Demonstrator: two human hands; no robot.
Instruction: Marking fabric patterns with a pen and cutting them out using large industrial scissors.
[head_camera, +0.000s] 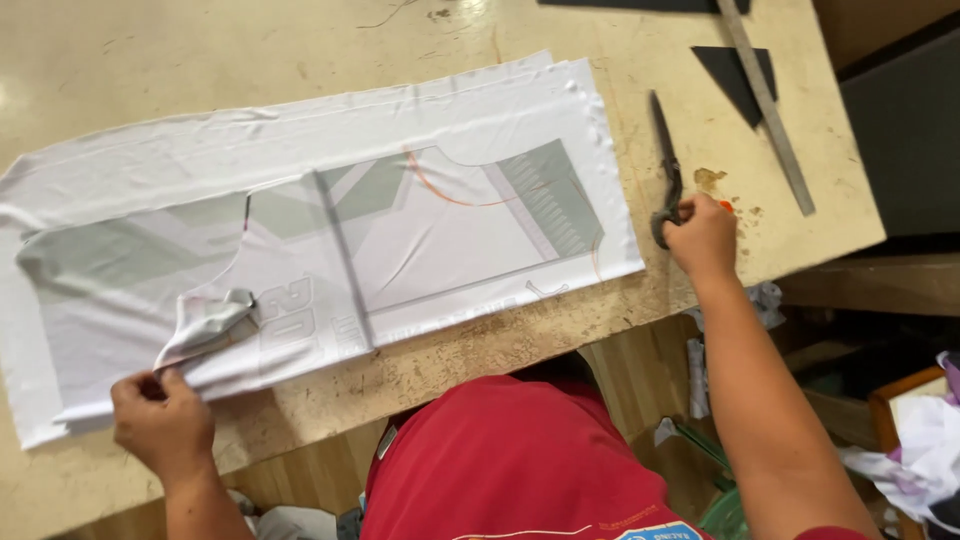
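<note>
Fabric, white with a pale grey printed panel, lies flat on the worktable, spanning from 9 o'clock to the centre of the head view. A curved orange chalk line is marked near its upper middle.

Left hand, at 8 o'clock: thumb and fingers are pinched on the near edge of the top layer, and a folded-back corner stands raised just above the grip. Right hand, at 3 o'clock: fingers are closed around the handles of the scissors, which lie on the table with blades pointing toward 12 o'clock, just beside the fabric's right edge.

Procedure, as judged from this position:
- Keep the left pinch low and light, so the layers beneath are not dragged out of alignment.
- Seat the right fingers fully in the handle loops before lifting the scissors.
- Smooth the raised corner flat before any cut is started.

Limits of view:
- The scissor handles are covered by the right hand; the grip inside the loops cannot be told.
- The number of fabric layers is unclear.
- A metal ruler and a dark triangular offcut at 1 o'clock run partly out of frame.
- The table's left end is cut off.
</note>
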